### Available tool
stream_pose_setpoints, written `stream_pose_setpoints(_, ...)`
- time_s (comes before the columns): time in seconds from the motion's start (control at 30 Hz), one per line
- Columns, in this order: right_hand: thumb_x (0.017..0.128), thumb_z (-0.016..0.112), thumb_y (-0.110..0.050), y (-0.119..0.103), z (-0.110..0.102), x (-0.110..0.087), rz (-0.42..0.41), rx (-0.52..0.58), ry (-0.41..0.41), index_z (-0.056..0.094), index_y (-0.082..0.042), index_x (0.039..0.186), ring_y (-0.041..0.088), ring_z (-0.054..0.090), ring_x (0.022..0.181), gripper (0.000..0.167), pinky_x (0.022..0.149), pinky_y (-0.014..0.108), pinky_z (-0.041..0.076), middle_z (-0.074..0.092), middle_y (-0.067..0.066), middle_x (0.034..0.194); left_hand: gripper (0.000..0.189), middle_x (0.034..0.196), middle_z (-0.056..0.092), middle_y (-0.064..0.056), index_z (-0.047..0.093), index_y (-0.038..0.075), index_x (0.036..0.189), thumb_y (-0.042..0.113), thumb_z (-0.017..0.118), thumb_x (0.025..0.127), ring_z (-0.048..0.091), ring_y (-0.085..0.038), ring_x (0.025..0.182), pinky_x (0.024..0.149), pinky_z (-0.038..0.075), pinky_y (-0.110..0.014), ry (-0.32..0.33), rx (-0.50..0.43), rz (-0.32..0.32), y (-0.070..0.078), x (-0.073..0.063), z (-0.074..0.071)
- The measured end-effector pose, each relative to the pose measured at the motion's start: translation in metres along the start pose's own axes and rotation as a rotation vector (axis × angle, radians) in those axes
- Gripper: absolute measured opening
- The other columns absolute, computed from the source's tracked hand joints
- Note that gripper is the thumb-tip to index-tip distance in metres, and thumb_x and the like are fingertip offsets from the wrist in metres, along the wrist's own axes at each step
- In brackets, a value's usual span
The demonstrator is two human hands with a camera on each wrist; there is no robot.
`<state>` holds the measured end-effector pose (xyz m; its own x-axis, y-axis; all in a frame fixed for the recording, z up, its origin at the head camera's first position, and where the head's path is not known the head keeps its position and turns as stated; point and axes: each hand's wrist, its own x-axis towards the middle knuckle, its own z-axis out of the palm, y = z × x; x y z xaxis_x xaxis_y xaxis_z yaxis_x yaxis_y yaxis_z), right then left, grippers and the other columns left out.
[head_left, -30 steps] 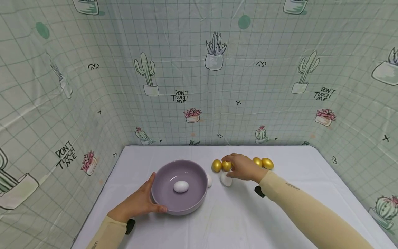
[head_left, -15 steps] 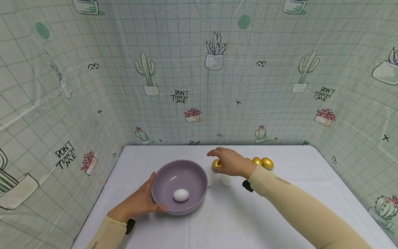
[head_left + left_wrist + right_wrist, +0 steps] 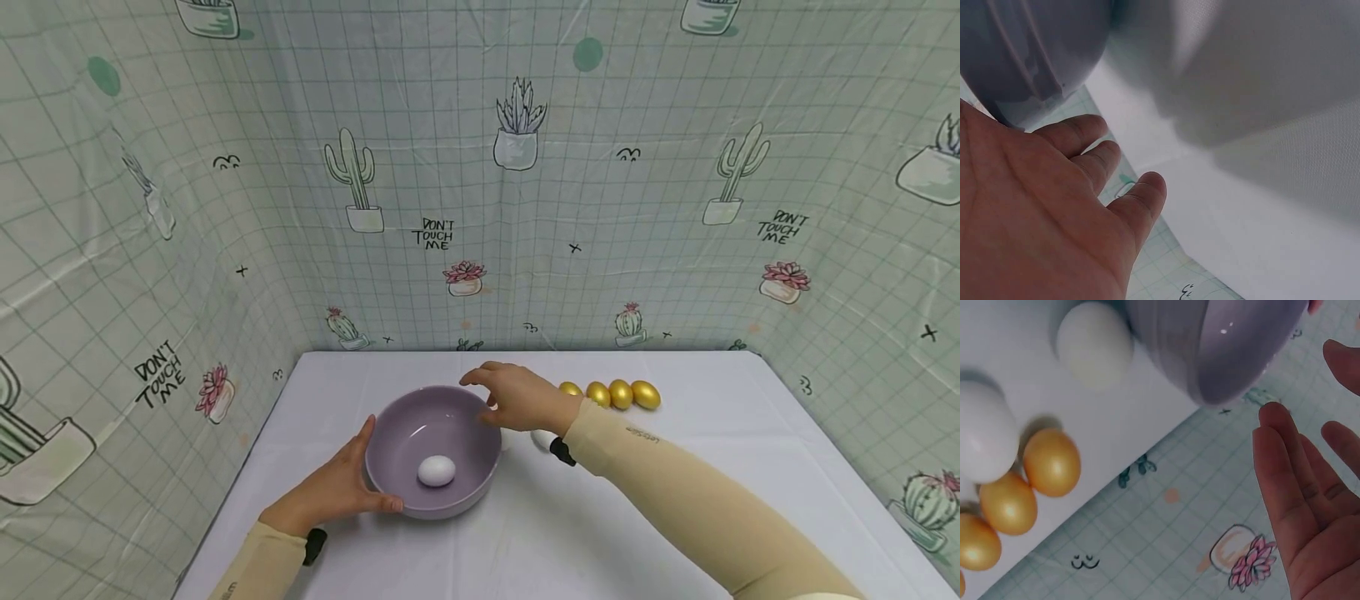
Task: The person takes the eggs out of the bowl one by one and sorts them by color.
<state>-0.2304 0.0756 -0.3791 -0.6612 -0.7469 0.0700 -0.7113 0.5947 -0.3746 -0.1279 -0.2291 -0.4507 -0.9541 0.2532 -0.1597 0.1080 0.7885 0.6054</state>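
Note:
My left hand (image 3: pixel 337 492) holds a purple bowl (image 3: pixel 408 417) from its left side, thumb at the front rim and fingers along the edge. Inside the bowl lies one white egg (image 3: pixel 437 471). Over the bowl's right rim hovers my right hand (image 3: pixel 525 398), fingers apart, with nothing in them. In the right wrist view that hand (image 3: pixel 1310 512) is seen beside the bowl (image 3: pixel 1235 350). One white egg (image 3: pixel 1094 345) sits close against the bowl's outer wall and another white egg (image 3: pixel 985 431) lies farther off, near several gold eggs (image 3: pixel 1052 462).
Gold eggs (image 3: pixel 620 394) stand in a row at the back of the white-covered table (image 3: pixel 675 483), to the right of the bowl. A hanging cloth (image 3: pixel 405 292) printed with cacti encloses the table behind and at both sides.
The right hand has moved left from the eggs to the bowl's right rim. The egg in the bowl has rolled toward the front. My left hand has stayed put.

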Motion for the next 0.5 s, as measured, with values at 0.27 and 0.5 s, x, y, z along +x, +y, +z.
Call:
stream_pose_setpoints(0.27, 0.086, 0.078, -0.018, -0.01, 0.02, 0.015, -0.005, -0.032, -0.038, 0.06, -0.012, 0.134, 0.015, 0.061, 0.089, 0.052, 0.077, 0.031, 0.052, 0.062, 0.008, 0.123, 0.138, 0.159, 0.014, -0.031, -0.004, 0.005, 0.16, 0.054, 0.088, 0.069, 0.025, -0.051, 0.141, 0.105, 0.033, -0.064, -0.012, -0.022, -0.006, 0.001, -0.001, -0.001)
stream_pose_setpoints(0.5, 0.087, 0.078, -0.019, -0.012, 0.035, 0.021, 0.016, -0.029, -0.081, 0.059, -0.01, 0.137, 0.01, 0.058, 0.081, 0.054, 0.075, 0.026, 0.051, 0.061, 0.007, 0.123, 0.137, 0.16, 0.013, -0.03, -0.003, 0.006, 0.16, 0.056, 0.087, 0.069, 0.023, -0.05, 0.143, 0.106, 0.032, -0.063, -0.008, -0.018, -0.001, -0.001, 0.002, -0.001)
